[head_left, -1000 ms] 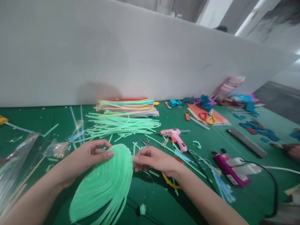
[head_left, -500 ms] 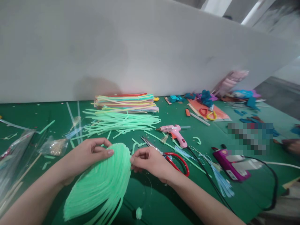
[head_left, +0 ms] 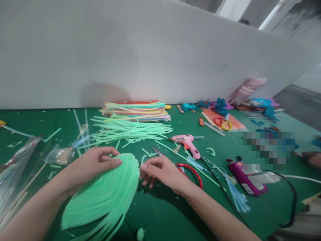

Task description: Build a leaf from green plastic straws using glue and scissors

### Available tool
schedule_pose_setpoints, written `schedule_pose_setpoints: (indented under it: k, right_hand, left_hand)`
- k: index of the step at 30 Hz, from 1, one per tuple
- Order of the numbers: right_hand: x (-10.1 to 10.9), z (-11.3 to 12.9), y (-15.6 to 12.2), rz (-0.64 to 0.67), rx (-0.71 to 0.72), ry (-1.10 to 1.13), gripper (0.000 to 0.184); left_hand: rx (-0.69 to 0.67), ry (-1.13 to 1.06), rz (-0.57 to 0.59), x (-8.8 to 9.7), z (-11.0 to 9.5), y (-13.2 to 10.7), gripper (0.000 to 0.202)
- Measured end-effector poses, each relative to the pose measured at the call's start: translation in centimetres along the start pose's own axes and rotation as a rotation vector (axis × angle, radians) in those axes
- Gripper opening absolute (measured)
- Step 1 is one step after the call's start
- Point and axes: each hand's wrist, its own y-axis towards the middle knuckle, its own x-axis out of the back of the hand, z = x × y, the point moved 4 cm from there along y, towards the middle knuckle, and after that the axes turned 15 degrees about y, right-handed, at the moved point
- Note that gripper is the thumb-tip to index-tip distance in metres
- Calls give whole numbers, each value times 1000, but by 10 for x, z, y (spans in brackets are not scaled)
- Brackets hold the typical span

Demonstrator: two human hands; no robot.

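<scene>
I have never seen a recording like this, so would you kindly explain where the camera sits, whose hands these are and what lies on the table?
No machine here: these are one person's bare hands, filmed by a camera worn on the head, looking forward and down. The left hand pinches the top edge of a leaf-shaped fan of pale green strips; the right hand pinches its tip. On the green table lie loose green strips, a stack of coloured sheets, a pink glue gun, red-handled scissors and a purple device.

Pink glue gun (head_left: pixel 187 142) nr red scissors (head_left: pixel 192 166), coloured strips (head_left: pixel 136 110) stacked behind.
</scene>
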Motion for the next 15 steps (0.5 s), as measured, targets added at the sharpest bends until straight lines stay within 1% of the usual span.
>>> schedule_pose_setpoints:
  k: [3, 7, 11, 13, 15]
  right_hand:
    - [3, 1, 1, -21, 14, -33, 38]
    - [3, -2, 4, 2, 8, -75, 33]
    - [2, -7, 3, -20, 13, -79, 28]
    - [1, -9, 2, -39, 33, -81, 25]
    - [-1, -9, 1, -67, 84, -92, 23]
  left_hand:
    - [7, -41, 94, -4, 0, 0, 26]
    - [6, -27, 94, -5, -1, 1, 23]
    - [-2, -11, 93, -6, -1, 1, 23]
    - [7, -10, 94, -8, -1, 1, 24]
    - [13, -8, 93, -8, -1, 1, 24]
